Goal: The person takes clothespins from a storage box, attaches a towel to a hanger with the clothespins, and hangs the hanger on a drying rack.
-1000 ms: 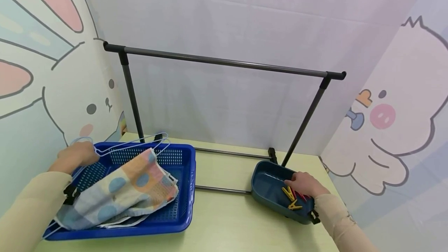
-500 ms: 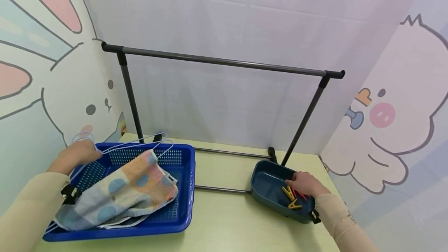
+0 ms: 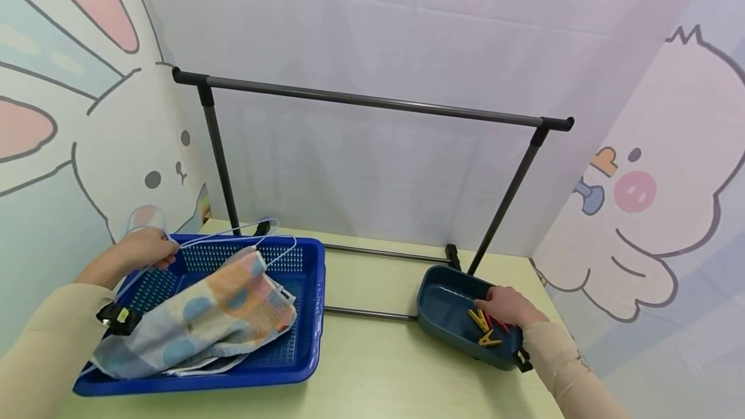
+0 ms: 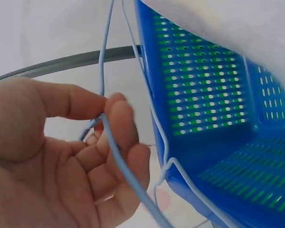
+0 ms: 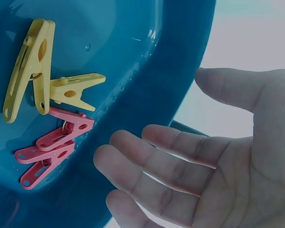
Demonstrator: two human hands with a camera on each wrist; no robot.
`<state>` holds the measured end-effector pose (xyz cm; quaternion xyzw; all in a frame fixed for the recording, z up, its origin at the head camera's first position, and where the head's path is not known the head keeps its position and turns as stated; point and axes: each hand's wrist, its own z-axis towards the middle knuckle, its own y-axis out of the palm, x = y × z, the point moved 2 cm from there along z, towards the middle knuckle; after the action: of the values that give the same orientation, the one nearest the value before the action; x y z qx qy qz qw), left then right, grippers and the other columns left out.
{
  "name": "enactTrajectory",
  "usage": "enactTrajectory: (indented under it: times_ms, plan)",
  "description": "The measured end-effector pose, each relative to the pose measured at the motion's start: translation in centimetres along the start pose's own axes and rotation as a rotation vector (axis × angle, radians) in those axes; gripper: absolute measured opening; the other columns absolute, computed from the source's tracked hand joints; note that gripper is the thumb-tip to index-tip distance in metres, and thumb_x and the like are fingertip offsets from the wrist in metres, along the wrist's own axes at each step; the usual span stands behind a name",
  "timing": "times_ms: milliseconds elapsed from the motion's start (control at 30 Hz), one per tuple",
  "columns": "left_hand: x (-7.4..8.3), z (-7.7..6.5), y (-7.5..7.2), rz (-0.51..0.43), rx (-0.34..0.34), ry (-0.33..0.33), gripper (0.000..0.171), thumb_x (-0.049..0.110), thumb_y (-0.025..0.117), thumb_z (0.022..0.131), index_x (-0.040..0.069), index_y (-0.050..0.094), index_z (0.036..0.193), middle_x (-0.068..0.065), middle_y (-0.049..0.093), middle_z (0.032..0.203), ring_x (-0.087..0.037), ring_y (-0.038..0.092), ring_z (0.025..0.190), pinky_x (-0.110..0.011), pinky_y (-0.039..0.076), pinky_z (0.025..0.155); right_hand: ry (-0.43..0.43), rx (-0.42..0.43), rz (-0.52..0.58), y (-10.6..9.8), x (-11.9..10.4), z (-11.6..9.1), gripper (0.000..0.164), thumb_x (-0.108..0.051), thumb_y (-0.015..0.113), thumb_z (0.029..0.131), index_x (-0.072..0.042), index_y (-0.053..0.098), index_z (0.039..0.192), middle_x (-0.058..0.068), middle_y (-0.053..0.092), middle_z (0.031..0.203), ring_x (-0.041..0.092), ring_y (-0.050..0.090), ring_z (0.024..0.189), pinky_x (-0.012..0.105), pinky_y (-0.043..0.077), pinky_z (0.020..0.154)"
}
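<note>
My left hand [image 3: 145, 249] pinches a light blue wire hanger [image 4: 128, 173] between thumb and fingers, above the left rear of the blue basket [image 3: 320, 315]. A second light blue hanger [image 4: 194, 187] runs beside it in the left wrist view. A checked cloth with blue dots [image 3: 194, 308] lies in the basket, with hanger wire coming out of its upper end. On the right, my right hand [image 3: 512, 306] reaches over the rim of a dark blue basin [image 3: 442, 296], fingers loosely bent and holding nothing. Near its fingertips lie yellow clothespins [image 5: 40, 35] and red clothespins [image 5: 85, 124].
A dark metal clothes rack [image 3: 372, 101] stands behind the basket and basin, its base bars crossing the pale table [image 3: 372, 361] between them. A white curtain [image 3: 361, 173] hangs at the back, with printed cartoon panels on both sides.
My left hand has moved right and slightly up, bringing the hanger with it. The cloth has barely shifted. My right hand stays at the basin.
</note>
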<state>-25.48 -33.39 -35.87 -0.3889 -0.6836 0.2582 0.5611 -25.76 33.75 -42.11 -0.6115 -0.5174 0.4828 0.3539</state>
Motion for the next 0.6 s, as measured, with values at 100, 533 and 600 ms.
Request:
enactTrajectory:
  times_ms: [100, 533, 600]
  plan:
    - [0.6, -0.2, 0.2, -0.069, -0.037, -0.001, 0.023, 0.01, 0.037, 0.091, 0.006, 0.045, 0.07, -0.002, 0.048, 0.062, -0.014, 0.045, 0.055, -0.029, 0.041, 0.052, 0.002, -0.003, -0.001, 0.0, 0.0, 0.0, 0.044, -0.04, 0.06, 0.09, 0.004, 0.064, 0.099, 0.006, 0.06, 0.079, 0.019, 0.053, 0.069, 0.043, 0.05, 0.073]
    - [2.8, -1.1, 0.6, -0.02, -0.018, 0.122, 0.034, 0.02, 0.031, 0.104, -0.002, 0.048, 0.085, -0.003, 0.046, 0.069, -0.017, 0.042, 0.06, -0.031, 0.036, 0.056, 0.017, -0.012, 0.004, 0.2, 0.2, 0.1, 0.043, -0.038, 0.06, 0.091, 0.004, 0.064, 0.099, 0.006, 0.059, 0.077, 0.02, 0.053, 0.068, 0.042, 0.05, 0.072]
    - [3.2, -1.1, 0.7, 0.011, 0.018, 0.146, 0.034, 0.019, 0.031, 0.103, -0.001, 0.049, 0.081, -0.003, 0.046, 0.068, -0.017, 0.042, 0.061, -0.032, 0.035, 0.057, 0.023, -0.015, 0.004, 0.2, 0.2, 0.2, 0.044, -0.04, 0.06, 0.09, 0.003, 0.064, 0.1, 0.005, 0.059, 0.077, 0.019, 0.053, 0.069, 0.042, 0.05, 0.073]
